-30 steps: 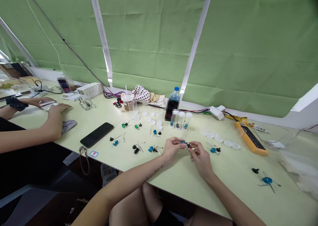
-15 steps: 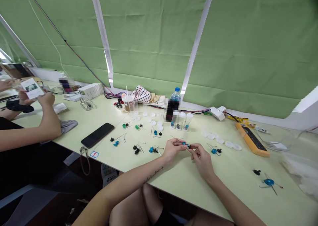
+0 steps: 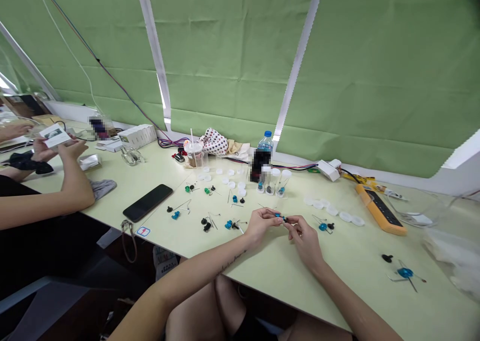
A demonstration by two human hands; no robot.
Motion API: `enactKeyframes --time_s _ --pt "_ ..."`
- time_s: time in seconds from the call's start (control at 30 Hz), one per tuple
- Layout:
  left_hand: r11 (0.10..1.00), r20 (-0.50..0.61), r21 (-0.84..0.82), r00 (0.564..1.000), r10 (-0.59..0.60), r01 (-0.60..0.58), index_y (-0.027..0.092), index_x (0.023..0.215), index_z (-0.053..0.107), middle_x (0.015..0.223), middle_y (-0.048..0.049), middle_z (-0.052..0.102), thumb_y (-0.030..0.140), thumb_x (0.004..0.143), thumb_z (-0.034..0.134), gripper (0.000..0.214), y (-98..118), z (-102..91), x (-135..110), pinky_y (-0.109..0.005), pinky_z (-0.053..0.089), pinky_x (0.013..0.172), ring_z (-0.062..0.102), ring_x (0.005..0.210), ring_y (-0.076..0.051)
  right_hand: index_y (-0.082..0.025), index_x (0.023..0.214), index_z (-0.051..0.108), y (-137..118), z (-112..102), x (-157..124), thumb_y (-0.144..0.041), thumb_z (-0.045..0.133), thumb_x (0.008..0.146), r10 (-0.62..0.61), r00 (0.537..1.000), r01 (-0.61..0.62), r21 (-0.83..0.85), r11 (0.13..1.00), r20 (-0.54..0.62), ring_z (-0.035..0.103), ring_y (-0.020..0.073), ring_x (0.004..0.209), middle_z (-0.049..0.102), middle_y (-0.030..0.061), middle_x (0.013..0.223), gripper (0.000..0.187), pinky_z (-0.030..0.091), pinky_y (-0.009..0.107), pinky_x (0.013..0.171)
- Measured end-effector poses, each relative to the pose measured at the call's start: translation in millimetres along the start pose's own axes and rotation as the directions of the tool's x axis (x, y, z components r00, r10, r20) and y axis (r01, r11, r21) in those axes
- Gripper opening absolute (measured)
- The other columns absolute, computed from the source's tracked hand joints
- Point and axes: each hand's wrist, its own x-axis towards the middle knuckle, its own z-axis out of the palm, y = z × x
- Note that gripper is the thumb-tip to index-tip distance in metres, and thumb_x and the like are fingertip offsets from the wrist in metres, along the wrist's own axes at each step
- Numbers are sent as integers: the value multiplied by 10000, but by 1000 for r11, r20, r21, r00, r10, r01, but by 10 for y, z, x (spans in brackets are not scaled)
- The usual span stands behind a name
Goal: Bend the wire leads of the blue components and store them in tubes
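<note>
My left hand (image 3: 259, 223) and my right hand (image 3: 304, 237) meet over the pale green table (image 3: 285, 276), fingers pinched together. Between them sits a small blue component with wire leads (image 3: 278, 215); the left fingertips pinch it, and the right fingertips pinch a small black piece (image 3: 285, 219) at its end. Several similar blue, green and black components (image 3: 228, 224) lie scattered just left of my hands, and another blue one with a black cap (image 3: 323, 226) lies just to the right.
A black phone (image 3: 147, 202) lies left. White caps (image 3: 332, 211), small clear vials (image 3: 275, 182), a water bottle (image 3: 265, 144) and an orange multimeter (image 3: 380, 208) stand behind. Another blue component (image 3: 405, 273) lies right. A co-worker's hands (image 3: 56, 148) hold a card at far left.
My hands have stayed in place, working the blue component. The co-worker at the left has lifted both hands from the table and now holds a small card.
</note>
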Motion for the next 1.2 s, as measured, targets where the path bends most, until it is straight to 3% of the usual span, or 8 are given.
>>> enactKeyframes --time_s 0.93,1.2 --pt "999 5 -29 1000 16 -16 96 855 671 818 -107 691 248 541 824 381 -48 -8 5 -363 478 814 634 764 -178 -213 855 534 -18 -26 17 -539 376 889 -3 995 6 -25 1000 104 546 142 521 628 25 713 364 452 267 529" --pt "999 -30 -34 999 31 -32 105 871 667 785 -93 693 244 566 812 365 -67 -31 24 -344 478 798 636 721 -163 -218 1052 497 -3 -17 40 -535 504 823 -11 999 11 -16 1000 46 561 143 519 646 44 848 391 472 286 533"
